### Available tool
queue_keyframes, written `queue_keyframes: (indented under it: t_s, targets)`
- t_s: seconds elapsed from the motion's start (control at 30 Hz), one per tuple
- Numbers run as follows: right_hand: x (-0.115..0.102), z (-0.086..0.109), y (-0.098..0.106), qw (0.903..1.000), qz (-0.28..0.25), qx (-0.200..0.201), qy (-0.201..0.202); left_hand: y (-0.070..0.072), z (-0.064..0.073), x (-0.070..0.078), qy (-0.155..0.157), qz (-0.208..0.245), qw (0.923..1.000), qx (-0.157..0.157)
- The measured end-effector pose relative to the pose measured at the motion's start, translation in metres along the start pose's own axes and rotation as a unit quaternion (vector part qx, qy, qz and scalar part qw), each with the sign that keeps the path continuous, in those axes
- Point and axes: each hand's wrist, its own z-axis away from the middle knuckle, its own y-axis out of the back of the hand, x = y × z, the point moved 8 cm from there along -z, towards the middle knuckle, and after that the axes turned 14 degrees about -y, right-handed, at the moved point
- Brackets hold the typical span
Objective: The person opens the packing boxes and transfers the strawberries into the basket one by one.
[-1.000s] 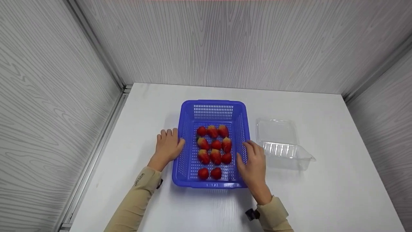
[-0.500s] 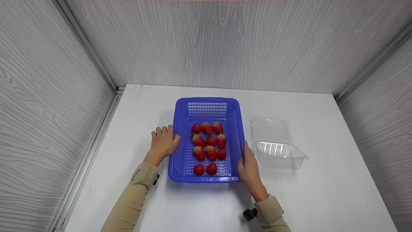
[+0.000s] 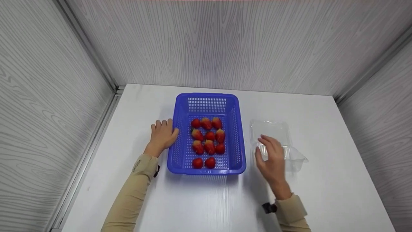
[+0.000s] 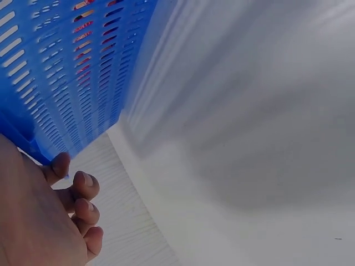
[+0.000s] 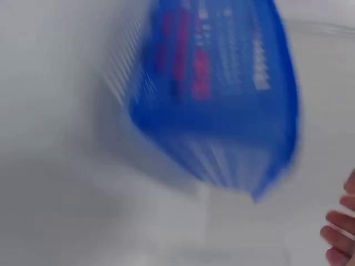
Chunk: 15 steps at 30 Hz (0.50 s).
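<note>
A blue plastic basket [image 3: 206,171] with slotted walls stands in the middle of the table, several red strawberries [image 3: 209,147] in rows on its floor. At its left side my left hand [image 3: 162,135] holds the rim, thumb over the edge and index finger along the outside. The left wrist view shows the other fingers [image 4: 86,213] loosely bent beside the basket wall [image 4: 66,83]. My right hand [image 3: 273,161], off the basket, hovers with parted, gently bent fingers and overlaps a clear hinged plastic container [image 3: 269,129]. Nothing is in this hand; the right wrist view is blurred.
The container lies with its lid folded back, to the right of the basket on the white table [image 3: 206,206]. A grained panel [image 3: 206,45] rises at the table's far edge, and further panels stand left and right.
My right hand has let go of the basket's right rim and moved right, over the clear container. The basket has shifted slightly away from me, with my left hand staying at its rim.
</note>
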Motion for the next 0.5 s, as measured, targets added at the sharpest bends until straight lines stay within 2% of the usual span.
queue_keyframes:
  t_s: [0.1,0.2,0.33,0.43,0.5]
  targets:
    - [0.026,0.003,0.027,0.9969,0.045,-0.053,0.037,0.005,0.003,0.003,0.014,-0.005,0.9998,0.009]
    - [0.056,0.018,0.031,0.9884,0.061,-0.125,0.06,0.009,0.013,0.008,0.035,0.0,0.999,0.027]
    - [0.083,0.038,0.014,0.9819,0.036,-0.161,0.094,0.01,0.027,0.019,0.041,0.024,0.9975,0.053]
    - [0.097,0.043,-0.007,0.9806,0.026,-0.169,0.095,0.004,0.039,0.026,0.044,0.041,0.9965,0.059]
    - [0.104,0.04,-0.021,0.9817,0.026,-0.168,0.085,-0.001,0.047,0.028,0.049,0.054,0.9953,0.063]
